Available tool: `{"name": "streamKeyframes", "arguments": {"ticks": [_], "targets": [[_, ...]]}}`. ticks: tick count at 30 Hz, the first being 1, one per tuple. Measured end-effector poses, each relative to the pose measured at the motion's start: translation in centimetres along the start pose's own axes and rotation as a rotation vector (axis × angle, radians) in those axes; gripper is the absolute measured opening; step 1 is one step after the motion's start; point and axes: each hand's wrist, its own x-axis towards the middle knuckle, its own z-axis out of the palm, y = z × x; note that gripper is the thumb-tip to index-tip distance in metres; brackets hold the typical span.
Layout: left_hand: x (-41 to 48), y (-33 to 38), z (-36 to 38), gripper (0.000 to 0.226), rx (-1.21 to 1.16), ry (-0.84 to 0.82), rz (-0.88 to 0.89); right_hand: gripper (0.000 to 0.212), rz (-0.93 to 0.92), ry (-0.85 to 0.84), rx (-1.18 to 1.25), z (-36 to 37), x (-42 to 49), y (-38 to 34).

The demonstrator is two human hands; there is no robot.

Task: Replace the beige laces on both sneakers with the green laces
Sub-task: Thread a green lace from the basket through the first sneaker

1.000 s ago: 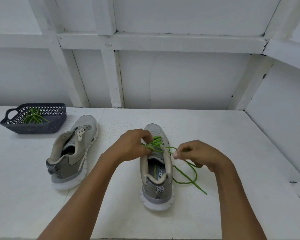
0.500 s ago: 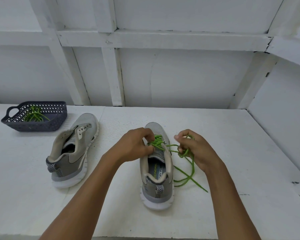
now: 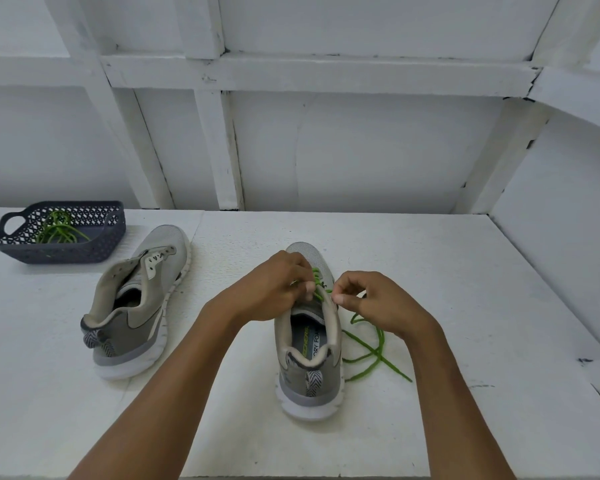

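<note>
1. Two bare hands meet over a grey mesh sneaker with a white sole (image 3: 309, 370). It stands at 6 o'clock on the white table (image 3: 465, 299), with its heel toward the person.
2. The left hand (image 3: 274, 289) has its fingers curled over the sneaker's tongue and pinches the thin green lace (image 3: 374, 352) where it crosses the front eyelets. It sits where it did half a second ago.
3. The right hand (image 3: 378, 303) pinches the same lace between thumb and forefinger at the sneaker's right eyelet row, with the other fingers loosely curled. Half a second ago it held a bunch of lace out at 3 o'clock, clear of the shoe. It has since come in to just beside the left hand.
4. The lace's free tails lie looped and crossed on the table at 3 to 4 o'clock of the sneaker, below the right wrist. They are spread wider than before.
5. A second grey sneaker (image 3: 136, 306) leans at 9 o'clock and has not moved.
6. A dark blue perforated plastic basket (image 3: 70, 256) at 10 o'clock holds a spare green lace (image 3: 58, 230), as before.
</note>
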Motion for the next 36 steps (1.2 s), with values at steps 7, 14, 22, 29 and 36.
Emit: {"name": "streamKeyframes", "arguments": {"ticks": [7,14,22,29,36], "targets": [[-0.3,0.2,-0.2,0.01,-0.017,0.001,-0.03,0.023,0.047,-0.042,-0.011,0.2,0.4,0.1],[0.2,0.1,0.5,0.014,0.036,-0.002,0.016,0.008,-0.065,-0.063,0.07,-0.5,0.4,0.9],[-0.1,-0.2,-0.3,0.008,-0.061,0.062,-0.009,0.029,0.067,-0.103,-0.037,0.0,0.8,0.4],[-0.6,-1.1,-1.1,0.019,-0.14,0.034,-0.083,0.024,0.099,-0.068,0.003,-0.5,0.9,0.5],[-0.1,-1.4,-1.2,0.027,-0.41,0.191,-0.197,0.024,0.017,-0.124,-0.019,-0.1,1.4,-0.2]]}}
